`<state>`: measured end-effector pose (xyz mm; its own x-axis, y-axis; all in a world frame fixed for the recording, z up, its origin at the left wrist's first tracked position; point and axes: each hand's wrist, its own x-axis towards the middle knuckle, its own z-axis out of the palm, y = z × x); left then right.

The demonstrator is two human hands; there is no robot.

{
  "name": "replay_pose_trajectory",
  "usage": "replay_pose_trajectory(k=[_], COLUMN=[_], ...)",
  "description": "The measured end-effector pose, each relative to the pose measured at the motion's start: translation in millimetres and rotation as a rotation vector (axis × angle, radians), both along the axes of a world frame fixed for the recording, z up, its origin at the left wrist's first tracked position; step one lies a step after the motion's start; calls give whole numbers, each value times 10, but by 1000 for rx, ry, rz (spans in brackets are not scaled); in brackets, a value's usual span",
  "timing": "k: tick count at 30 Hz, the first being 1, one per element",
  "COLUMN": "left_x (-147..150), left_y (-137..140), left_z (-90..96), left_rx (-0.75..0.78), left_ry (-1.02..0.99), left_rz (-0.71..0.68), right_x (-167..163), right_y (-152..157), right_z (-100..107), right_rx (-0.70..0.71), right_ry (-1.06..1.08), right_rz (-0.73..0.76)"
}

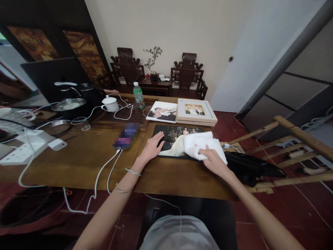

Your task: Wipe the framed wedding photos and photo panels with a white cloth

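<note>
A dark wedding photo panel (173,139) lies flat on the wooden table (166,177) in front of me. My left hand (153,145) rests with fingers stretched out on the panel's left edge. In my right hand (212,159) is a folded white towel (199,143), pressed onto the right side of the panel and hanging over its edge. The towel hides that part of the picture and most of my right fingers. Just behind the panel lie a white photo print (162,111) and a pale framed photo (196,110) stacked on another flat piece.
Left of the panel lies a phone, blurred out (126,136), with white cables. Further left are a power strip (24,151), a plastic cup (81,123) and a lidded white cup (110,103). A green bottle (138,96) stands behind. A bamboo rack (301,137) and black bag (244,166) are right.
</note>
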<state>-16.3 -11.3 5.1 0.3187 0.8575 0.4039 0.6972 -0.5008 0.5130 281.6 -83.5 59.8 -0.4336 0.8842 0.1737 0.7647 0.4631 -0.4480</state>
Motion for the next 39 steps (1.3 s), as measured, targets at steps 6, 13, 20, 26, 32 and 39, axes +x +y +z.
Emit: replay_pose_trajectory(k=[6,13,20,26,32,39], left_x=[-9,-24,-42,-38,-21,-22], left_y=[10,13,23,25,6,9], left_z=[-1,-9,-24,-25,-1,6], left_rx=[-12,-10,-8,-8,-16,-17], left_ry=[4,-15,-18,6,18,8], left_rz=[4,-7,-17,-14,-6,-7], right_x=[-46,57,70,10,6,-134], right_y=[-324,553,1166,587,-312,-133], right_z=[100,191,154,27,16,157], right_rx=[-92,-21,39,72,-42,-79], right_ry=[38,36,58,37,5,8], right_rz=[133,43,-93,-38,81,135])
